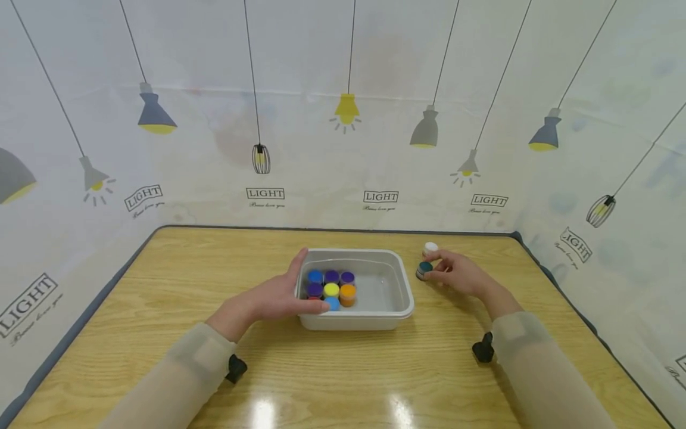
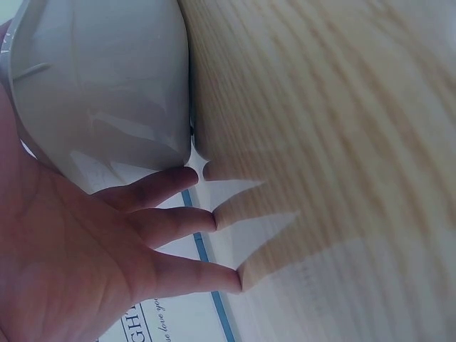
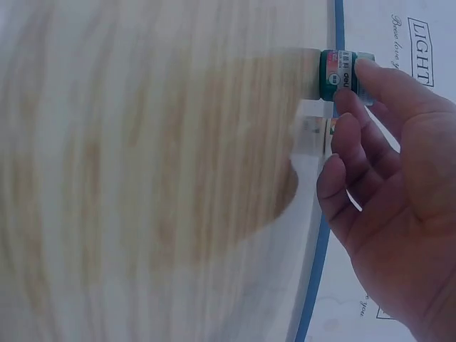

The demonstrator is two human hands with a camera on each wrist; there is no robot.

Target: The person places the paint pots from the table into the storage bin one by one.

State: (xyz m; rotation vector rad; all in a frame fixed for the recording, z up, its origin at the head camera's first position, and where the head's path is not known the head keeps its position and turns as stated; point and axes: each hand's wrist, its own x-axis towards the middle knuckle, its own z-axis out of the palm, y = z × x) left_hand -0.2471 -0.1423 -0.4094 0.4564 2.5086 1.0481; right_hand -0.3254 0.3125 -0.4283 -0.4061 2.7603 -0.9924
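Note:
A light grey plastic box (image 1: 380, 292) stands on the table. My left hand (image 1: 273, 295) holds its left end, the thumb over the near rim and the index finger by the far corner. In the left wrist view the other fingers (image 2: 185, 274) spread beside the box's outer wall. Several small paint jars with blue, purple, yellow and orange (image 1: 348, 295) lids sit in its left half; a red one is mostly hidden by the thumb. Right of the box, my right hand (image 1: 458, 274) pinches a dark teal paint jar (image 1: 424, 270) between thumb and fingers. The jar appears to touch the table.
A white-lidded jar (image 1: 430, 248) stands just behind the teal one, partly hidden by my right hand. The wooden table (image 1: 177, 274) ends at the back against a wall cloth (image 1: 316, 161) printed with lamps. Dark edging runs along the table's back and sides.

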